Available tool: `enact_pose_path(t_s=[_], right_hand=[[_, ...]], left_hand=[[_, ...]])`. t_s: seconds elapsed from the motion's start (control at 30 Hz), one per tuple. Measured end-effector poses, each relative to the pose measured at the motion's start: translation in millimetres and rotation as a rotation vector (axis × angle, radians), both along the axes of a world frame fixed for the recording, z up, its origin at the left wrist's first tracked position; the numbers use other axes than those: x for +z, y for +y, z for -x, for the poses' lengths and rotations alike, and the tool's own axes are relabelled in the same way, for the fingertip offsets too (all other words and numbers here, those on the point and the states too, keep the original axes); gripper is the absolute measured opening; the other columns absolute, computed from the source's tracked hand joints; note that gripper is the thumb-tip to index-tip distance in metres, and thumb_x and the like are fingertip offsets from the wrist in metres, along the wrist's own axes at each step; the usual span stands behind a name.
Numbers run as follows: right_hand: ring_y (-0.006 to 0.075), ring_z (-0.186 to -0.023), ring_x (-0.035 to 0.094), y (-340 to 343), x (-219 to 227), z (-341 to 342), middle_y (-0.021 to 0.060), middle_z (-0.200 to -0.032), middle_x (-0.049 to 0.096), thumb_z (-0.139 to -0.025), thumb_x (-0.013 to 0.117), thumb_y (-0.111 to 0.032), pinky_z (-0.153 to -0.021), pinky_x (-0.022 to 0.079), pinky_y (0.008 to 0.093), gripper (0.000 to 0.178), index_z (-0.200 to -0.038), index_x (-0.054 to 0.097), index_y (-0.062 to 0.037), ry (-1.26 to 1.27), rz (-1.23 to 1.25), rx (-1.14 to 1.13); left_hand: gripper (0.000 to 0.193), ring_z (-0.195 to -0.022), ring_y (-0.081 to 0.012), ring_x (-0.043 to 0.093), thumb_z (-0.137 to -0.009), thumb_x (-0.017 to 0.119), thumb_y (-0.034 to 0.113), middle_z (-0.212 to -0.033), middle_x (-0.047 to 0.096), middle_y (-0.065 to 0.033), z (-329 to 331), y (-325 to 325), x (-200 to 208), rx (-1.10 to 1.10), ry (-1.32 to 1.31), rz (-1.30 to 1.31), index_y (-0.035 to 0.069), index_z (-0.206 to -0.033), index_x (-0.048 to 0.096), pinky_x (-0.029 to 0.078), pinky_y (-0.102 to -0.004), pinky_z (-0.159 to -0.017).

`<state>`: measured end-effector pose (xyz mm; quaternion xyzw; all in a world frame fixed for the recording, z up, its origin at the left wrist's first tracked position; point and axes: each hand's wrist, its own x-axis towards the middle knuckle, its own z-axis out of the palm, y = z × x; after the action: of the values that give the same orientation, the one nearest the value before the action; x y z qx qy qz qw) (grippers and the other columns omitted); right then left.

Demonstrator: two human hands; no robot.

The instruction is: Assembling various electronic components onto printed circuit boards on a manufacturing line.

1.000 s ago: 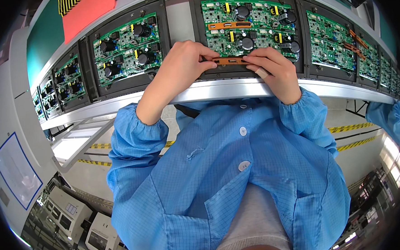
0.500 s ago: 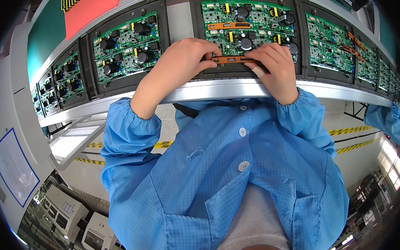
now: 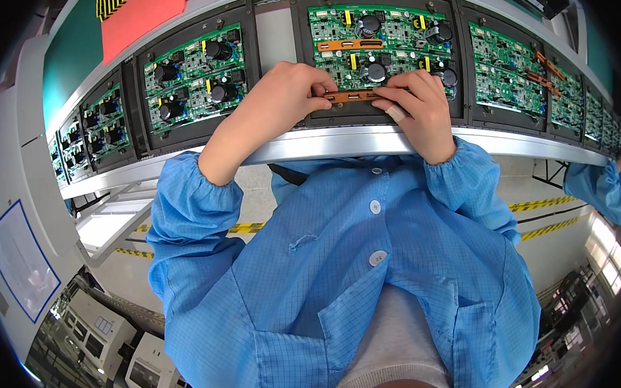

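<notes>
Both hands grip an orange slotted bar [image 3: 352, 96] by its ends, at the near edge of a green circuit board panel [image 3: 329, 73]. My left hand [image 3: 288, 93] pinches its left end between thumb and fingers. My right hand [image 3: 418, 107], with a plaster on one finger, is closed on the right end and hides it. Whether the bar rests on the panel or hovers just above, I cannot tell. A similar orange bar [image 3: 349, 45] lies across the panel farther back, among black round capacitors [image 3: 370, 26]. A black carrier frame [image 3: 302, 54] surrounds the panel.
More carriers with circuit boards [image 3: 193, 77] line the conveyor on both sides. Several orange pieces [image 3: 550, 67] lie on boards to the right. A silver rail [image 3: 336, 143] runs along the front. A red sheet [image 3: 143, 20] lies far left; a blue sleeve [image 3: 595, 189] shows at far right.
The panel and its carrier have shifted slightly left in the view. Both hands have moved slightly left with the bar, still gripping it.
</notes>
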<state>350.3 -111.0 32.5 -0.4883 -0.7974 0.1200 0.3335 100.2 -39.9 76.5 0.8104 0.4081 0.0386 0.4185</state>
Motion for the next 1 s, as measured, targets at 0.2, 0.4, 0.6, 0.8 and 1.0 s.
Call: enact_pose_path(t_s=[0.2,0.4,0.6,0.8,1.0], right_hand=[[0.0226,-0.088,0.061,1.5,-1.3,2.0,0.002,-0.092,0.066,-0.074,0.085,-0.015,-0.076,0.044,0.0367,0.021,-0.093,0.078,-0.0096,-0.005,-0.049,-0.023],[0.0215,-0.088,0.059,-1.3,2.4,3.3,-0.0012,-0.089,0.064,-0.074,0.085,-0.02,-0.074,0.04,0.0376,0.018,-0.089,0.078,-0.0132,-0.098,-0.034,-0.13],[0.0222,-0.083,0.061,-7.1,24.5,-17.3,0.0004,-0.084,0.065,-0.073,0.087,-0.022,-0.072,0.042,0.0369,0.022,-0.089,0.076,-0.0137,-0.019,-0.095,-0.152],[0.0266,-0.083,0.069,25.3,64.4,-210.9,0.0139,-0.089,0.069,-0.099,0.064,-0.008,-0.074,0.052,0.0342,0.011,-0.1,0.073,-0.0013,-0.154,-0.099,-0.473],[0.0337,-0.114,0.062,21.4,49.2,-333.6,0.0109,-0.12,0.067,-0.078,0.079,-0.003,-0.097,0.051,0.0426,0.044,-0.121,0.073,-0.0089,-0.484,0.109,-0.415]], left_hand=[[0.025,-0.076,-0.0234,0.071,-0.084,0.08,0.011,-0.085,0.075,-0.0122,-3.5,-2.6,-4.4,0.092,0.058,0.008,0.006,-0.108,0.078,0.057,-0.0357,-0.071],[0.02,-0.082,-0.0284,0.072,-0.079,0.082,0.019,-0.085,0.072,-0.0041,-9.8,-12.2,3.5,0.082,0.131,-0.316,0.014,-0.098,0.075,0.057,-0.04,-0.07],[0.019,-0.087,-0.0254,0.07,-0.079,0.08,0.019,-0.093,0.07,-0.0006,-1.3,-15.0,-3.6,0.02,0.036,-0.435,0.016,-0.097,0.076,0.057,-0.0383,-0.073],[0.016,-0.089,-0.0269,0.068,-0.085,0.076,0.013,-0.093,0.07,-0.0046,-3.9,-23.9,10.5,0.111,-0.007,-0.473,0.011,-0.101,0.077,0.055,-0.0379,-0.076],[0.013,-0.09,-0.0284,0.069,-0.09,0.072,0.011,-0.096,0.071,-0.006,-15.2,-13.9,6.2,0.176,-0.047,-0.437,0.01,-0.102,0.076,0.055,-0.0377,-0.077]])
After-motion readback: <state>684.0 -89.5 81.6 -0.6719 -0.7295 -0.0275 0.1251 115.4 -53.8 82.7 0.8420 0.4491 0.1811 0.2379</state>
